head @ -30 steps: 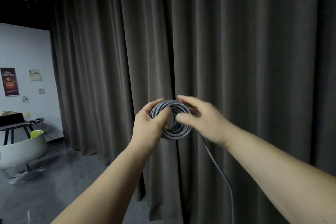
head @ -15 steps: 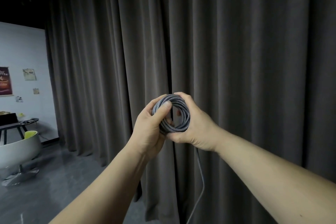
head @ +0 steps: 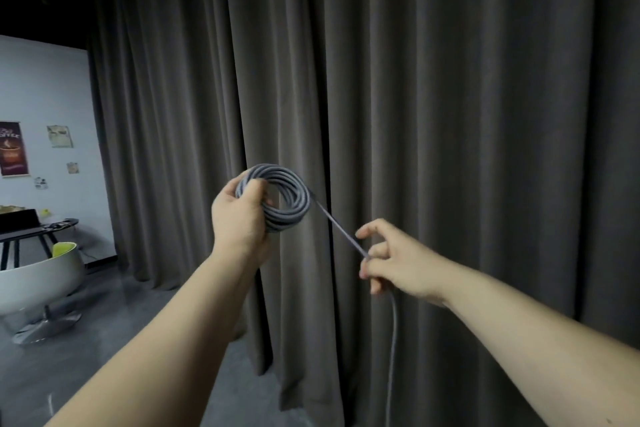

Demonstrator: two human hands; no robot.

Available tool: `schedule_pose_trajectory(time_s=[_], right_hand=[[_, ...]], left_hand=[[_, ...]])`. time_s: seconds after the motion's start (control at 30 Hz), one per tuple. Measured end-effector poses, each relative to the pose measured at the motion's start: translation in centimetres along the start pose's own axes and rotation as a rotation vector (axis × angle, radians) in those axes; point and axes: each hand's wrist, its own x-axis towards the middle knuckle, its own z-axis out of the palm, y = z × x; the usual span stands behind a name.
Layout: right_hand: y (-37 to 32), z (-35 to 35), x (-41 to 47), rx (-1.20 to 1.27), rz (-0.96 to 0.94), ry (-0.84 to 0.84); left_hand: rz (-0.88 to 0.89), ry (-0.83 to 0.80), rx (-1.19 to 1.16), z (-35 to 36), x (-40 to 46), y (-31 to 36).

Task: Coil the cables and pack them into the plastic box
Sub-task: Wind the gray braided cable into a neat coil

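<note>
— Any box or container in sight?
— Only a white tub-shaped chair point(head: 38, 282) at the left edge of the view, standing on a metal foot on the grey floor point(head: 114, 333). Something yellow-green point(head: 63, 249) sits inside it near its rim; I cannot tell what it is.

— Where is the cable?
— Most of it is wound into a grey braided coil point(head: 282, 199), held up in the air in front of the curtain point(head: 450, 114). The left hand point(head: 239, 218) grips the coil at its left side, thumb curled over the loops and fingers behind them. One strand of the cable point(head: 341, 230) leaves the right side of the coil and runs taut, down and to the right, into the right hand point(head: 394, 262).

— And that hand?
— It pinches the strand between thumb and curled fingers, well apart from the coil. Below the hand the cable hangs down and goes out at the bottom of the view.

— What else is around?
— A dark table point(head: 31, 230) stands behind the chair against a pale wall point(head: 41, 87), with small things on it that are too small to tell. A dark poster point(head: 13, 148) and a few paper notes point(head: 59, 136) hang on that wall. The curtain fills the whole background behind both hands.
</note>
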Motion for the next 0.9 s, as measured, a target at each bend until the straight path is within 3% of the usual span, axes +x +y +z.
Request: schedule_pose_trajectory(time_s=[0.1,0.17,0.23,0.33,0.4,0.5,0.6,0.8,0.9], right_hand=[[-0.5,-0.7,0.2,-0.42,-0.163,0.262],[-2.3,-0.2,0.0,-0.82,-0.318,0.221],[-4.4,0.9,0.0,-0.938,-0.464,0.126],[-6.8,2.1,0.5,-0.712,-0.653,0.089],[-6.9,2.6,1.1,-0.514,-0.657,0.125],[-6.0,3.3,1.9,-0.219,-0.524,0.208],[-5.5,3.6,2.3,-0.069,-0.412,0.244],[-5.5,2.9,2.6,0.115,-0.214,0.292],[-5.5,2.0,2.3,0.18,-0.128,0.153]], left_hand=[[0.038,0.071,0.11,-1.0,0.9,-0.4],[0.077,0.077,0.208,-1.1,0.9,-0.8],[0.117,0.06,0.309,-1.0,0.4,-1.2],[0.085,-0.044,0.37,-0.7,-0.7,-1.7],[-0.008,-0.148,0.322,-0.4,-1.5,-1.9],[-0.158,-0.298,0.165,0.2,-2.6,-1.8],[-0.206,-0.322,0.084,0.3,-3.2,-1.6],[-0.097,-0.366,0.227,0.8,-3.9,-2.6],[-0.057,-0.372,0.263,0.5,-3.7,-2.7]])
